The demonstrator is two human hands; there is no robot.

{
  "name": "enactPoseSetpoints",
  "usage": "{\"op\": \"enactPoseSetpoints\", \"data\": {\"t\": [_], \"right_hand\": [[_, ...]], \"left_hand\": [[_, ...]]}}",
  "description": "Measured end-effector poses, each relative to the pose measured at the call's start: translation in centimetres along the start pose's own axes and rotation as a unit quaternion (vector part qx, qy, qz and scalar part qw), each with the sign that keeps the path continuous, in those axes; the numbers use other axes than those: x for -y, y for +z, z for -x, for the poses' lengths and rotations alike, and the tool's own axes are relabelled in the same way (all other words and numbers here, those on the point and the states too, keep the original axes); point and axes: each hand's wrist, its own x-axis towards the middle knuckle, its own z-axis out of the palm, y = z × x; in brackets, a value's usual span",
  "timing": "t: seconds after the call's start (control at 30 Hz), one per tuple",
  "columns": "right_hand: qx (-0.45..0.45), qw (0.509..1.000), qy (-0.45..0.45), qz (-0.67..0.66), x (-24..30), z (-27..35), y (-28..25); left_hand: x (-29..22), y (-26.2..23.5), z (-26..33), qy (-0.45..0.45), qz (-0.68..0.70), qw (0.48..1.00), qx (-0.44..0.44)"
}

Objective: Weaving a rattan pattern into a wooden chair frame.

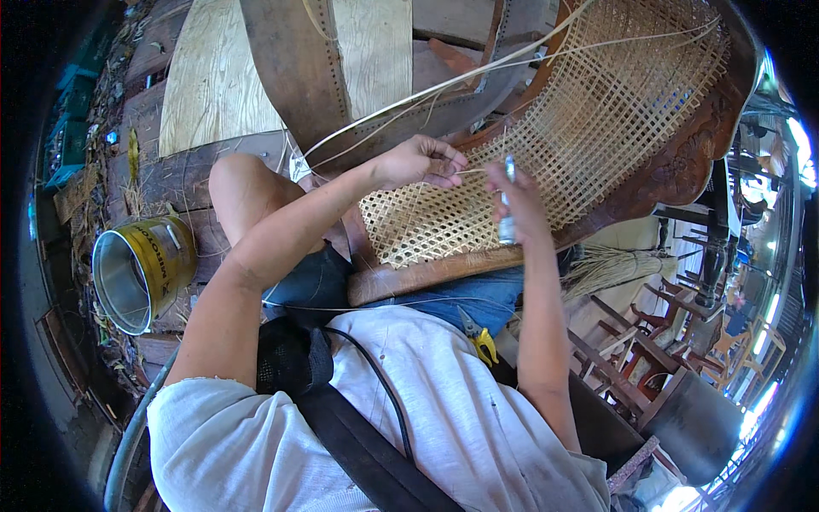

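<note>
A carved wooden chair part [682, 166] with woven cane webbing [601, 111] lies across my lap and reaches to the upper right. Over the near part of the webbing, my left hand [424, 162] pinches a thin cane strand [472, 171] that runs toward my right hand. My right hand [522, 203] is closed around a slim silver tool [508, 229], held roughly upright in the picture; its exact kind is not clear. Long pale cane strands [435, 88] arc from beside my left forearm to the chair part's far end.
Yellow-handled pliers [484, 346] rest by my lap on the right. A yellow metal bucket [171, 260] lies tilted at left on the plank floor. Behind are a plywood sheet [213, 81] and a curved brown strip [294, 68]. A straw broom [618, 269] and wooden chair frames [631, 363] are at right.
</note>
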Motion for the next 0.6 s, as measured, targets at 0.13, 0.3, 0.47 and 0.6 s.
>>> {"op": "enactPoseSetpoints", "data": {"t": [0.13,0.3,0.47,0.6], "right_hand": [[-0.028,0.995,-0.094,0.014,-2.7,-0.2,1.2],[-0.252,0.942,-0.173,0.14,-0.4,-0.8,-5.0],[-0.31,0.911,-0.239,0.129,2.7,0.2,-12.8],[-0.349,0.894,-0.265,0.088,4.3,1.8,-14.3]], "left_hand": [[-0.3,1.8,0.6,0.02,-0.022,0.999,0.033],[0.3,0.0,0.9,-0.026,-0.246,0.969,-0.025],[-1.1,-0.8,1.0,-0.052,-0.314,0.948,-0.004],[-1.7,-0.9,0.8,-0.03,-0.343,0.938,0.032]]}}
